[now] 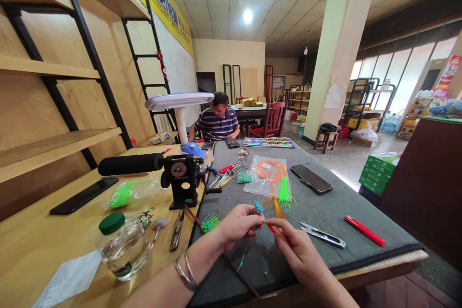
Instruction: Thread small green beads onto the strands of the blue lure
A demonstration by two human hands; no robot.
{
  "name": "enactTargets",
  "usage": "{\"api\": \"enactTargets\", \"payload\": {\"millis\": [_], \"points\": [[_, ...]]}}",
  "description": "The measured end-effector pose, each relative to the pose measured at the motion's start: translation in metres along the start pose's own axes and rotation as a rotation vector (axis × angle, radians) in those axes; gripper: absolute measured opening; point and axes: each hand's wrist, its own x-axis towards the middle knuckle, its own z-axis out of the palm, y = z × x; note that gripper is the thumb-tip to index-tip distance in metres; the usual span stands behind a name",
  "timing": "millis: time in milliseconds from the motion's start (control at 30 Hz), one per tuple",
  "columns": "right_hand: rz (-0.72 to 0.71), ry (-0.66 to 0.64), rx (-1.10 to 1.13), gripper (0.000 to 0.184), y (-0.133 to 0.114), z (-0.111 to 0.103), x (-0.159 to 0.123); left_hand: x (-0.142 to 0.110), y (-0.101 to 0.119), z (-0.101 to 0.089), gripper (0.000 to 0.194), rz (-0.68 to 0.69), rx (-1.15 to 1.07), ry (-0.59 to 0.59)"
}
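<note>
Fingers (253, 220) of the left hand (236, 224) pinch a small piece with a blue tip (259, 206), while the right hand (296, 244) grips a thin orange strand (271, 228) between thumb and forefinger; the two sets of fingertips are just beside each other over the dark mat (346, 202). With both hands as the clock's centre and twelve straight ahead, an orange fringe (277, 208) lies near at one o'clock, next to a neon-green strand bundle (285, 193). Beyond these, at twelve, a clear plastic bag (257, 191) holds an orange coil (259, 171). A smartphone (311, 179) rests farther out between one and two. Metal thread snips (327, 237) lie at three, with a red stick-like object (364, 231) past them. At nine, a green-and-blue strand bundle (209, 223) sits close to the left wrist; farther that way, a green-lidded jar (124, 248) stands on the wooden tabletop (84, 231). A black hand-cranked device (184, 185) stands upright at ten, and a person in a striped shirt (218, 123) sits well apart at eleven.
</note>
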Motion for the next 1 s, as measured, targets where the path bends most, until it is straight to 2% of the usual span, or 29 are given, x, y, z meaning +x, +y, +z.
{"api": "enactTargets", "payload": {"millis": [100,200,400,567,800,1000], "points": [[-0.024,-0.079,-0.151,0.032,-0.008,-0.013,0.001,0.000,0.001,-0.003,0.019,-0.001,0.084,-0.007],[-0.012,-0.098,-0.236,0.032,-0.014,-0.016,0.003,0.000,0.002,-0.002,0.019,0.052,0.206,0.005],[0.072,-0.036,-0.337,0.032,-0.017,-0.008,0.002,-0.006,-0.003,0.004,0.012,0.405,0.743,0.198],[0.155,0.041,-0.381,0.031,-0.019,0.005,0.002,-0.009,-0.012,0.008,0.011,0.529,0.958,0.271],[0.205,0.183,-0.269,0.031,-0.013,0.026,0.006,-0.010,-0.017,0.010,0.012,0.548,1.009,0.368],[0.154,0.297,-0.234,0.025,-0.008,0.034,0.010,-0.009,-0.013,0.013,0.007,0.516,0.770,0.424]]}}
